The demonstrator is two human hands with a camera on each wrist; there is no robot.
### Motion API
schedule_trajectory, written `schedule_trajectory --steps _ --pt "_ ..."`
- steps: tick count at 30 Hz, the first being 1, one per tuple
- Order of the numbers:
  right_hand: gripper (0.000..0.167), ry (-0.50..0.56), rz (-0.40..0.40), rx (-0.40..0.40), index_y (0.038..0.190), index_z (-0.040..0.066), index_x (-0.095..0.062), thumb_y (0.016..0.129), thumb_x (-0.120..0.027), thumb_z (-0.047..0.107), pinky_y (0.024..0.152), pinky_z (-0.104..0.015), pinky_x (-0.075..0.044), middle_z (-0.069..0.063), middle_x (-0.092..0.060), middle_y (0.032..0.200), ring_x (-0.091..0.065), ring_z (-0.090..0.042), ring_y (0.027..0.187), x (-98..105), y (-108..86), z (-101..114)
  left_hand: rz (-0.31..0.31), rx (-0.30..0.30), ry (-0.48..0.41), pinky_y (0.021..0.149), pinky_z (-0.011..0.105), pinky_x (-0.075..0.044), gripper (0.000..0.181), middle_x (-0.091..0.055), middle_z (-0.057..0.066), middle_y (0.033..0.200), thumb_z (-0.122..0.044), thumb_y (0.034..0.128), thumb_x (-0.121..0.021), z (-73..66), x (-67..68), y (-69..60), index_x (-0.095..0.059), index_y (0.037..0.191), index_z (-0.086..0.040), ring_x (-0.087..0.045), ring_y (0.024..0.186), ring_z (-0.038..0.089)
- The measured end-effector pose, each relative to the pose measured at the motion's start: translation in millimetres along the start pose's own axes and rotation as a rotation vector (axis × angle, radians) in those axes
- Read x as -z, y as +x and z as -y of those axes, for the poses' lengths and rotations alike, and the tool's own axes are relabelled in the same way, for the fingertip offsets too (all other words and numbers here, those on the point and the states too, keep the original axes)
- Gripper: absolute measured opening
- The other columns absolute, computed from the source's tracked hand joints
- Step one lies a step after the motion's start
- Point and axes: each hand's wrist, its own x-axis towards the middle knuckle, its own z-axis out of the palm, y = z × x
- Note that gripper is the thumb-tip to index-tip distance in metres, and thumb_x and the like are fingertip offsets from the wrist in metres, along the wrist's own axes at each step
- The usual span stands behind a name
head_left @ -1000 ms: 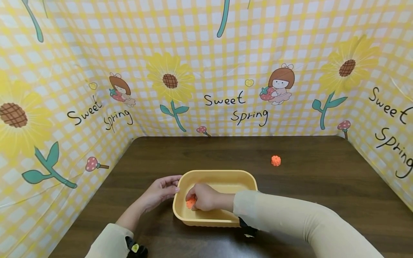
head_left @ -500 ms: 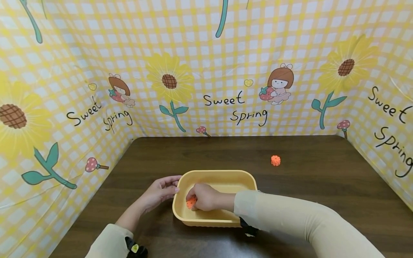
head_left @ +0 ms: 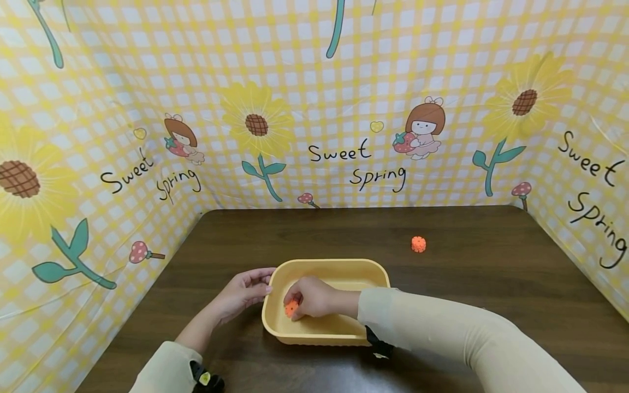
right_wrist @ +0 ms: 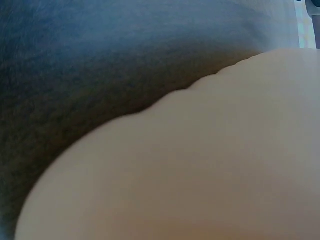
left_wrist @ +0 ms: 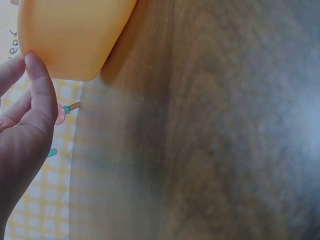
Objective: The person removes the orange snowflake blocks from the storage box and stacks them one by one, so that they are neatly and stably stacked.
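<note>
A yellow plastic basin [head_left: 324, 339] stands on the dark wooden table. My left hand [head_left: 241, 295] holds its left side, thumb and fingers at the rim; the left wrist view shows the fingertips [left_wrist: 37, 70] against the basin wall. Inside the basin, toward its left end, my right hand [head_left: 312, 297] pinches an orange notched plastic piece [head_left: 291, 309]. Part of that piece is hidden behind the fingers. In the right wrist view the basin's outer wall [right_wrist: 200, 165] fills most of the picture, and the right hand is out of sight.
Another orange notched piece [head_left: 418, 244] lies on the table [head_left: 314, 229] behind and to the right of the basin. A yellow checked cloth [head_left: 314, 98] with printed flowers encloses the table at the back and sides.
The right hand has shifted very slightly within the basin, still pinching the orange piece. The left hand stays at the rim. The head view has drifted a little.
</note>
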Motion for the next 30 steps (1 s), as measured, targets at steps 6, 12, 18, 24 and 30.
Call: schedule_trajectory --steps 6,12,18,24,30 --pt "0.026 0.087 0.012 0.005 0.096 0.003 -0.075 0.072 -0.085 0.004 0.063 -0.015 -0.046 0.006 -0.065 0.074 -0.052 0.002 0.066 3.2 -0.6 -3.2 0.002 -0.004 -0.009 0.084 0.031 -0.053 0.058 -0.052 0.016 0.114 -0.004 0.0941 -0.062 0.6 0.4 -0.3 -0.034 0.142 0.014 -0.059 0.098 0.016" --pt "0.031 0.118 0.026 0.017 0.106 -0.003 -0.073 0.077 -0.081 0.002 0.063 -0.015 -0.047 0.000 -0.069 0.081 -0.053 0.001 0.068 14.3 -4.3 -6.4 0.004 -0.006 -0.012 0.084 0.031 -0.053 0.058 -0.052 0.015 0.113 -0.003 0.0938 -0.062 0.4 0.8 0.0 -0.034 0.142 0.014 -0.060 0.098 0.016" --pt "0.030 0.121 -0.003 0.117 0.110 -0.010 -0.069 0.080 -0.074 -0.004 0.066 -0.015 -0.048 -0.010 -0.071 0.089 -0.055 0.000 0.072 32.0 -14.6 -7.3 0.001 -0.006 -0.015 0.084 0.031 -0.053 0.059 -0.052 0.011 0.111 -0.002 0.0933 -0.062 -0.6 -0.1 -0.4 -0.034 0.142 0.014 -0.059 0.096 0.014" --pt "0.031 0.086 -0.060 0.142 0.112 -0.010 -0.068 0.083 -0.073 -0.002 0.069 -0.017 -0.050 -0.015 -0.071 0.100 -0.058 -0.002 0.077 50.3 -25.5 -11.1 -0.003 -0.003 -0.011 0.084 0.031 -0.053 0.059 -0.052 0.012 0.111 -0.003 0.0931 -0.062 -1.9 -0.7 -1.0 -0.034 0.142 0.014 -0.059 0.096 0.014" --pt "0.034 0.149 -0.096 0.054 0.117 -0.008 -0.067 0.084 -0.073 0.000 0.069 -0.019 -0.051 -0.012 -0.071 0.102 -0.060 -0.006 0.080 65.7 -38.0 -18.0 -0.006 0.002 -0.003 0.084 0.031 -0.053 0.058 -0.052 0.013 0.111 -0.003 0.0936 -0.062 -2.0 -0.8 -1.0 -0.034 0.142 0.014 -0.059 0.096 0.014"
